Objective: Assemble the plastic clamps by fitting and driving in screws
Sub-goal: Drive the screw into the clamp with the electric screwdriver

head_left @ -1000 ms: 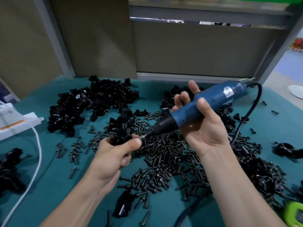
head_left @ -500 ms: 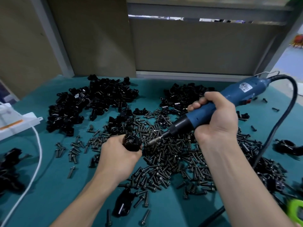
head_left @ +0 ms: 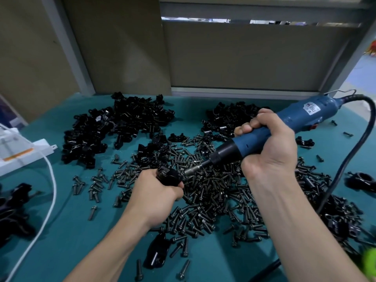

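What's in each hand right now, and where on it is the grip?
The left hand grips a black plastic clamp around its lower part, leaving the top showing. The right hand grips the blue electric screwdriver around mid-barrel.

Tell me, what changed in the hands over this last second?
The right hand turned over, from a loose palm-up hold to a full fist round the blue screwdriver, whose cord end swung out to the right. The left hand dropped toward the screw pile, still gripping the black clamp, with the bit at it. The heaps of clamp parts lie as before.
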Demonstrator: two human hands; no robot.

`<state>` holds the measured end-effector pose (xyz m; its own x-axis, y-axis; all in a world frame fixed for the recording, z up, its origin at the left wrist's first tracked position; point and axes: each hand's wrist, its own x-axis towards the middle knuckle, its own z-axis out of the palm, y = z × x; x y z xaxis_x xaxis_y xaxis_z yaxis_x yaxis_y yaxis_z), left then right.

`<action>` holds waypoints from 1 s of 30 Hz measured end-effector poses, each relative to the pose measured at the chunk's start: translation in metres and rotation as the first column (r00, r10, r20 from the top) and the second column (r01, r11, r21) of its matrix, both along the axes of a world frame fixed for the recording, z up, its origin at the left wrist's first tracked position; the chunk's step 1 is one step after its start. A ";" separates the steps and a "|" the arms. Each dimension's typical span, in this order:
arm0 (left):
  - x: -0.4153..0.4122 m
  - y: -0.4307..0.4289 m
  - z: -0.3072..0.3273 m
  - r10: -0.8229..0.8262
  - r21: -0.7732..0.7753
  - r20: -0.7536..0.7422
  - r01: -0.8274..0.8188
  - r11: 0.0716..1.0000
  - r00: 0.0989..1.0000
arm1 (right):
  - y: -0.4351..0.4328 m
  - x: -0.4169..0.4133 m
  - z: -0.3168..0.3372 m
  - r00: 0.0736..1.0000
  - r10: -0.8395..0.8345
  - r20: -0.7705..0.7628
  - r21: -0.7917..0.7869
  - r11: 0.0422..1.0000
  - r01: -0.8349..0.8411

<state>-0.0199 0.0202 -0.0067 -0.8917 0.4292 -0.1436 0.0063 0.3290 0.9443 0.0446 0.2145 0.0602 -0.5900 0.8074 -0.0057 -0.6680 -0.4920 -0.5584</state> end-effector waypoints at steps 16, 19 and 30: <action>0.000 -0.003 0.001 -0.044 -0.022 0.005 0.044 0.999 0.999 | -0.003 0.000 0.001 0.999 0.047 0.015 0.036 0.998 -0.048; 0.002 -0.003 0.000 -0.029 0.008 0.055 0.029 1.000 0.998 | -0.006 -0.001 0.002 0.999 0.047 0.012 0.068 0.997 -0.048; 0.001 -0.006 -0.001 -0.076 -0.035 0.068 0.078 0.996 0.995 | -0.011 -0.001 0.002 0.988 0.147 -0.052 0.227 0.965 -0.132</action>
<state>-0.0192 0.0145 -0.0075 -0.8442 0.4893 -0.2189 -0.0296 0.3652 0.9305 0.0434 0.2032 0.0619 -0.6894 0.6937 0.2085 -0.6419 -0.4516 -0.6197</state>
